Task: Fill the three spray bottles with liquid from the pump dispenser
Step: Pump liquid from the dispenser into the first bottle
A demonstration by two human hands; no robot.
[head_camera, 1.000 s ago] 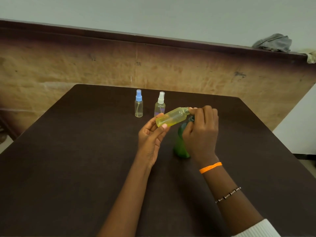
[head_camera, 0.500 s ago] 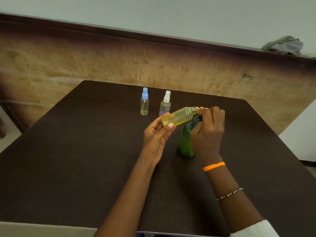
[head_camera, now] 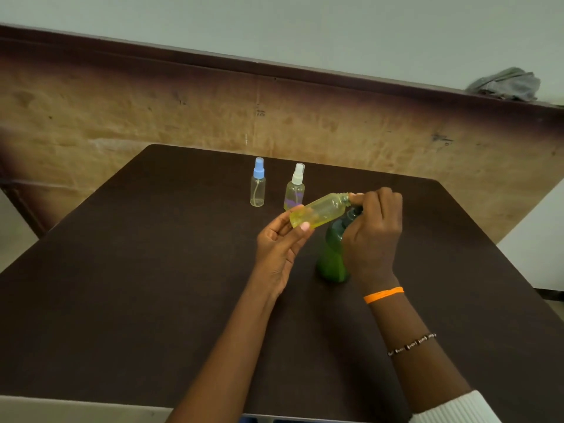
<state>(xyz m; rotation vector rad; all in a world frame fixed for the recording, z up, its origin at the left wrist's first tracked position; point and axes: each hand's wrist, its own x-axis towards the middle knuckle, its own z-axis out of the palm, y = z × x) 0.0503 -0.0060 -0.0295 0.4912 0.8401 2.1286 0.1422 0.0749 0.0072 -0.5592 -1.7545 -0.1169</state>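
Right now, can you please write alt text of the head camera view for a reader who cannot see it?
A left hand tilts an uncapped yellow bottle so its mouth meets the top of a green pump dispenser, where the right hand rests. Two capped spray bottles, blue-topped and white-topped, stand behind on the dark table.

Head-worn camera, looking forward and down, close over table (head_camera: 152,270)

Yellowish uncapped bottle (head_camera: 319,211) tilted at green dispenser (head_camera: 332,254).
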